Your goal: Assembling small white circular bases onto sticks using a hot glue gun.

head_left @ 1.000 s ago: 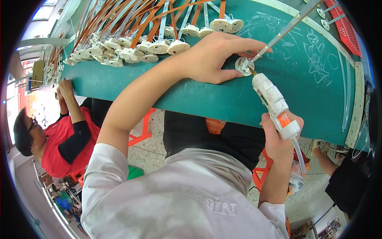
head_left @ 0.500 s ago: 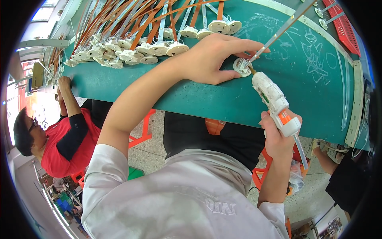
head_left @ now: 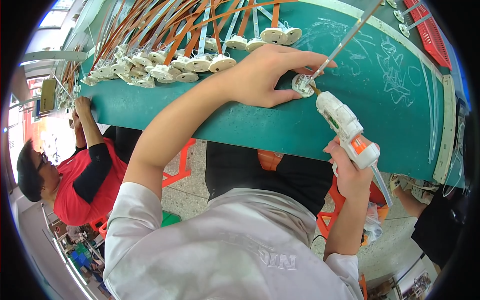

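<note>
My left hand (head_left: 270, 75) presses a small round white socket part (head_left: 303, 85) against the green table (head_left: 250, 125), fingers spread around it. A thin metal strip (head_left: 345, 42) runs up and to the right from that part. My right hand (head_left: 350, 170) grips a white and orange glue gun (head_left: 345, 125) by its handle, below the table edge. The gun's nozzle tip touches the white part beside my left thumb.
Several white socket parts (head_left: 165, 70) on orange and silver strips lie in a row at the table's far left. A person in a red shirt (head_left: 75, 175) sits at the left with a hand on the table edge. A red basket (head_left: 430, 30) sits top right. Another person's legs (head_left: 430, 220) show at the right.
The view has shifted slightly. My left hand still holds the white part and the glue gun's nozzle stays at it, with my right hand a little lower.
</note>
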Demonstrator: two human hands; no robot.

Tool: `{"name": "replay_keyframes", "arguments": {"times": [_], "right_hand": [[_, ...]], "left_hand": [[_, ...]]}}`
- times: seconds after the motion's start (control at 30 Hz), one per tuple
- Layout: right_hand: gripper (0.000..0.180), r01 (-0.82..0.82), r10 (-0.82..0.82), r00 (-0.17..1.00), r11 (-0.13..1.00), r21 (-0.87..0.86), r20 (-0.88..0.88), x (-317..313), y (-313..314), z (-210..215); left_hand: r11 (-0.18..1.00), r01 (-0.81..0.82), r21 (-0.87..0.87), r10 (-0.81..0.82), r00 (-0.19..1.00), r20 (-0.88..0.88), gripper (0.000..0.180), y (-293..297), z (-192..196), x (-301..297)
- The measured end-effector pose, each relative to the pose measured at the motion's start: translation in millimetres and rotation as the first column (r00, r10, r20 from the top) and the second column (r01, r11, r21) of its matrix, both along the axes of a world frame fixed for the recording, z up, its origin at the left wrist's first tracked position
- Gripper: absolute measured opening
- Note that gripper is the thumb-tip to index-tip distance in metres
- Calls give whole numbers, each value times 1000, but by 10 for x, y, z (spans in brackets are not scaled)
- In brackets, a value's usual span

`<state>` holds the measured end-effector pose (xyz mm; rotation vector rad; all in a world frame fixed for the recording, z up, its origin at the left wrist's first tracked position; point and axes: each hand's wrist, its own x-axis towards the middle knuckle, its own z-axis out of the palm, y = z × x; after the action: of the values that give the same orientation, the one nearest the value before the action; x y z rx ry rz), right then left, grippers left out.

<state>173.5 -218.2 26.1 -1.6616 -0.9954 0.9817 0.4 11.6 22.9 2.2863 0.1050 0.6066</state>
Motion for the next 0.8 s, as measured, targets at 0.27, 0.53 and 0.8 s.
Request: {"name": "replay_keyframes", "arguments": {"times": [0.27,0.53,0.8], "right_hand": [[26,-67,67,993,998,-5,99,26,-15,45],[31,-20,11,994,997,80,112,8,-91,-134],[29,-40,31,989,997,63,143,20,-53,-91]], "left_hand": [[1000,19,-4,-19,998,-59,76,-11,62,-21],[1000,0,2,0,1000,-9,72,-8,32,-5],[1000,8,-3,-8,1000,1,72,0,9,-1]]}}
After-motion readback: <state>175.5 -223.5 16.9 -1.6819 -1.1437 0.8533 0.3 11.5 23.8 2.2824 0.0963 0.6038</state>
